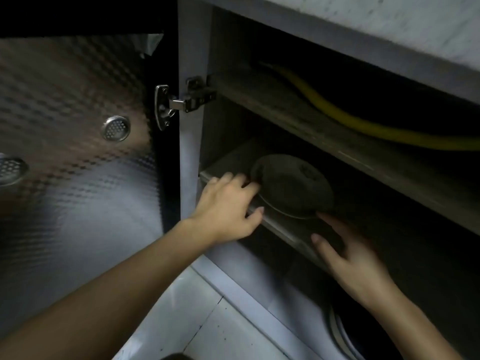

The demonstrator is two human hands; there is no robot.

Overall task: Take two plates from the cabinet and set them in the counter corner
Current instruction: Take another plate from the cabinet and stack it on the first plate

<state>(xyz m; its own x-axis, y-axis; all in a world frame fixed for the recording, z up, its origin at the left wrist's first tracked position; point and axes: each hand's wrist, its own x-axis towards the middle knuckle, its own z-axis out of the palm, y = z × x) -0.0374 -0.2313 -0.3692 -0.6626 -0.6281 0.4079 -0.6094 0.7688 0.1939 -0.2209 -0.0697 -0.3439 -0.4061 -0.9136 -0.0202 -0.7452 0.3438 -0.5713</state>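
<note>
A stack of dark plates lies on the middle shelf of the open cabinet, in deep shadow. My left hand reaches in from the left, its fingertips touching the stack's left rim. My right hand is at the shelf's front edge, fingers spread, with one fingertip at the stack's lower right rim. Neither hand has lifted anything. How many plates are in the stack cannot be told.
The cabinet door stands swung open at left, with round metal vents and a hinge. A yellow hose lies on the upper shelf. The marble counter edge runs above. More round dishes sit on the bottom shelf.
</note>
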